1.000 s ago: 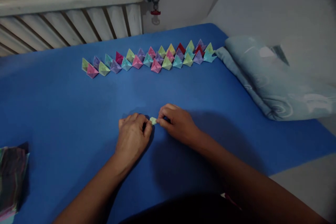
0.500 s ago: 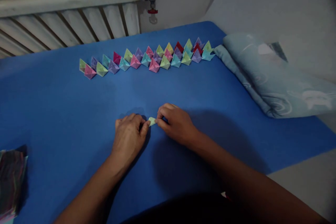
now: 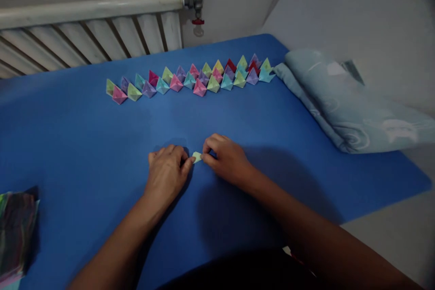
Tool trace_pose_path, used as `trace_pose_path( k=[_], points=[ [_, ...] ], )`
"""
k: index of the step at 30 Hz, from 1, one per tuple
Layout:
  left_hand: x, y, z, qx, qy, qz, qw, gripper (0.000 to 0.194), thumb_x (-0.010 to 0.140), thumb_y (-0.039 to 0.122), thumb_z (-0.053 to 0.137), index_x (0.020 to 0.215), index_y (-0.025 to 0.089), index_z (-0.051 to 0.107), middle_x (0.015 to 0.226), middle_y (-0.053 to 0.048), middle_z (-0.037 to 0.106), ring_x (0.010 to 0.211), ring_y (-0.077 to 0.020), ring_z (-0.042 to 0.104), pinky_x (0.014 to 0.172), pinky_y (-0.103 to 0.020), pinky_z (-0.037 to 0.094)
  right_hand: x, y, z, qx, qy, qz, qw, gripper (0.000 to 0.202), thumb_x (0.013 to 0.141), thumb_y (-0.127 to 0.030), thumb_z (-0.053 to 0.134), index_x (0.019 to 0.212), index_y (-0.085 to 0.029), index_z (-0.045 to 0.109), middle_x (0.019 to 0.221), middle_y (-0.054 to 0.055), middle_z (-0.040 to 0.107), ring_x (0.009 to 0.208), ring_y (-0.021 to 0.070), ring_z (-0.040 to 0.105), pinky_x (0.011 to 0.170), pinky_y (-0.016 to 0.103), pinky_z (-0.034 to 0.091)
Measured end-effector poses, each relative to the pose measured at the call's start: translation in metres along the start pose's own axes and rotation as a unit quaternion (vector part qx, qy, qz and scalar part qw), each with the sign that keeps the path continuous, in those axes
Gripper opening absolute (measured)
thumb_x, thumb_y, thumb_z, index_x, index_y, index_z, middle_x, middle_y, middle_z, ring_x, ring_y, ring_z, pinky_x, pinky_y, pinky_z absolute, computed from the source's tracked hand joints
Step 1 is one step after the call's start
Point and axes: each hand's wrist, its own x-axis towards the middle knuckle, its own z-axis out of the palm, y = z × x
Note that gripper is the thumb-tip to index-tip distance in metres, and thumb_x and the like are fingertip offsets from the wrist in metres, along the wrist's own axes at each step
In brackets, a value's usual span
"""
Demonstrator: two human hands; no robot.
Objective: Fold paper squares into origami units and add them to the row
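Between my two hands is a small folded piece of pale green paper, low over the blue surface. My left hand pinches its left end with thumb and fingertips, knuckles upward. At the other end, the thumb and index finger of my right hand grip the paper. The fingertips cover part of the folds. Farther back stand several folded paper boats in uneven rows, coloured pink, green, blue, purple, yellow and red.
A stack of coloured paper sheets lies at the left edge. To the right rests a folded grey-green cloth with white patterns. Behind the surface are a white radiator and a pipe valve with a red handle.
The view has tilted up slightly, so the background sits a little lower. Both hands keep their hold on the green paper with hardly any movement.
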Motion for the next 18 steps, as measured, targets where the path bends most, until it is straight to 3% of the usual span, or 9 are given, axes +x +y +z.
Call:
trace_pose_path(
  k=[4, 7, 11, 18],
  points=[
    [0.0, -0.003, 0.002, 0.006, 0.016, 0.009, 1.0, 0.023, 0.091, 0.036, 0.052, 0.079, 0.019, 0.062, 0.078, -0.004, 0.063, 0.08, -0.0229, 0.058, 0.075, -0.038, 0.036, -0.001, -0.001, 0.003, -0.015, 0.032, -0.009, 0.999, 0.015, 0.085, -0.03, 0.065, 0.077, -0.018, 0.059, 0.087, 0.003, 0.061, 0.082, 0.0155, 0.052, 0.073, 0.028, 0.036],
    [-0.003, -0.007, 0.003, -0.018, 0.03, 0.028, 0.999, 0.022, 0.092, 0.033, 0.05, 0.082, 0.019, 0.063, 0.081, -0.004, 0.064, 0.081, -0.0217, 0.058, 0.077, -0.038, 0.038, 0.0, 0.0, 0.004, -0.016, 0.031, -0.02, 0.999, 0.014, 0.085, -0.029, 0.065, 0.079, -0.018, 0.06, 0.087, 0.002, 0.061, 0.082, 0.015, 0.052, 0.074, 0.028, 0.036],
    [-0.014, -0.011, 0.006, -0.079, 0.064, 0.085, 0.991, 0.023, 0.094, 0.02, 0.044, 0.107, 0.018, 0.063, 0.101, -0.007, 0.067, 0.094, -0.0205, 0.06, 0.083, -0.037, 0.042, 0.002, 0.002, 0.002, -0.021, 0.009, -0.018, 1.0, 0.014, 0.084, -0.031, 0.065, 0.079, -0.019, 0.061, 0.087, 0.001, 0.06, 0.082, 0.0149, 0.052, 0.072, 0.027, 0.035],
    [-0.038, -0.001, 0.018, 0.029, 0.106, 0.112, 0.988, 0.032, 0.095, 0.013, 0.04, 0.119, 0.015, 0.062, 0.111, -0.013, 0.066, 0.094, -0.0238, 0.058, 0.08, -0.039, 0.046, 0.004, 0.0, 0.002, -0.037, 0.005, -0.007, 0.999, 0.012, 0.084, -0.031, 0.064, 0.079, -0.02, 0.061, 0.088, 0.001, 0.06, 0.083, 0.0151, 0.052, 0.071, 0.027, 0.035]
  ],
)
